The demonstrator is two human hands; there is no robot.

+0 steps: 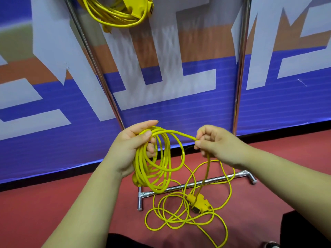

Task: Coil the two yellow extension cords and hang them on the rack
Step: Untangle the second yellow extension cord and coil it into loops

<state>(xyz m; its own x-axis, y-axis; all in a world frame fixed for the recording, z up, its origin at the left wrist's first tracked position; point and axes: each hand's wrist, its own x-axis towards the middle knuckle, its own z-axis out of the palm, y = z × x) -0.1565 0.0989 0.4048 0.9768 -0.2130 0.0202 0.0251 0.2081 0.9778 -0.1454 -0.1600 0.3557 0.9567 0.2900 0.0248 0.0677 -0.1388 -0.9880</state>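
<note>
Hanging from the left hand [125, 149], the cord coil [138, 165] stretches vertically.

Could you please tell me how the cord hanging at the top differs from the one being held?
The hung cord is fully coiled; the held cord is only part coiled, the rest loose on the floor. The hung cord hangs high on the rack; the held cord is gripped by the left hand and pinched by the right hand. Both are yellow.
</note>
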